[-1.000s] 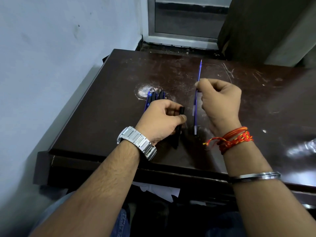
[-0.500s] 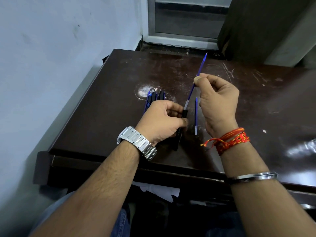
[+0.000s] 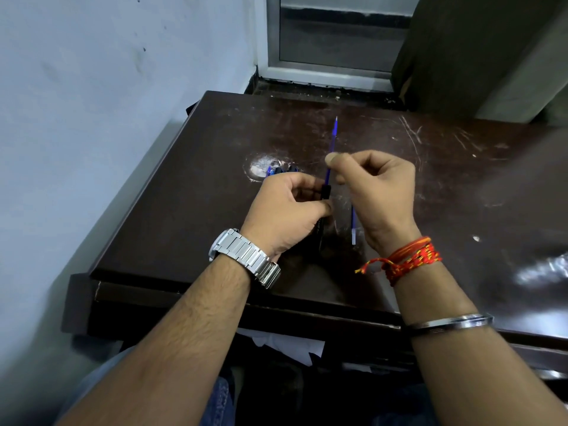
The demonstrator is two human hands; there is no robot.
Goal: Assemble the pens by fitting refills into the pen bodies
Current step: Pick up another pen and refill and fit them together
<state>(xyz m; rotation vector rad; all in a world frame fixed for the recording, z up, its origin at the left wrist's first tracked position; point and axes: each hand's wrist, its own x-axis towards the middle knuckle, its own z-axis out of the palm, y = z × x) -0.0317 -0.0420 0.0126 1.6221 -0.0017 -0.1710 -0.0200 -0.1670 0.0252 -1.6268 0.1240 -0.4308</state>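
Refill point(image 3: 333, 133) swung upright: right hand point(image 3: 381, 192) pinches it, left hand point(image 3: 285, 210) grips pen body point(image 3: 325, 192).

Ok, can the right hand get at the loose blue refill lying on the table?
Probably yes: that loose blue refill lies uncovered just beside the right hand, though its fingers are pinching a second blue refill.

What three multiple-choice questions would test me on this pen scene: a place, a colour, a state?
1. Where is the spare refill? A floor; B table, by the right hand; C windowsill.
2. The held refill is: A red; B green; C blue.
3. The held refill is: A fully inside; B lower end at the mouth of the pen body in the left hand; C lying loose.
B: it lies flat on the dark top. C: its shaft shows blue. B: most of it sticks out above the black body.
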